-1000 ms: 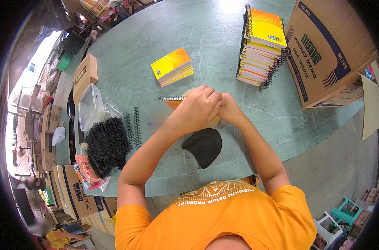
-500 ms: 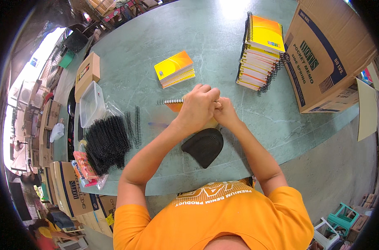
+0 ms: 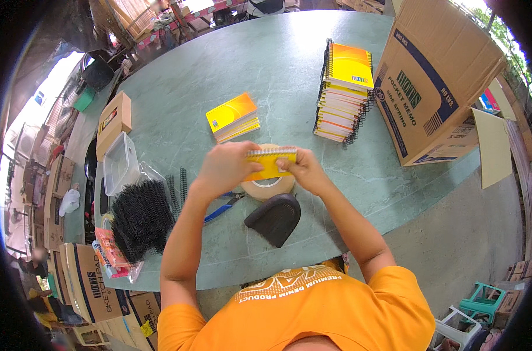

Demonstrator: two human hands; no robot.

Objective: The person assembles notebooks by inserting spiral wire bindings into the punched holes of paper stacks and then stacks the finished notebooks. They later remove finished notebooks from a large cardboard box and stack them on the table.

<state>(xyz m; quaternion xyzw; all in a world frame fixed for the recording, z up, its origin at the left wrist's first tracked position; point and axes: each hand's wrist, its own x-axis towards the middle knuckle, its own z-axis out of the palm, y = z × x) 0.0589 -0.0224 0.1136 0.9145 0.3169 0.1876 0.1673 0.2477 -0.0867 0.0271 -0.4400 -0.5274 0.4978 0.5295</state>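
A small yellow spiral notepad (image 3: 272, 162) is held up over the table, its coil along the top edge. My left hand (image 3: 228, 168) grips its left end, and my right hand (image 3: 304, 169) pinches the right end with the thumb on the cover. Just under the notepad lies a wide roll of tape (image 3: 265, 191), partly hidden by it. Blue-handled pliers (image 3: 222, 209) rest beside my left forearm. Nearer to me is a black rounded, wedge-shaped piece (image 3: 276, 219).
Black plastic coils (image 3: 142, 216) are heaped at the left, near a clear plastic tub (image 3: 120, 165) and a small cardboard box (image 3: 114, 123). A short stack of yellow pads (image 3: 234, 117) lies ahead. A tall stack of coiled notepads (image 3: 343, 96) and a large carton (image 3: 432, 93) stand at the right.
My hands have moved apart from being bunched together at one end of the notepad. Its yellow cover now faces up between them, and the tape roll and pliers show more.
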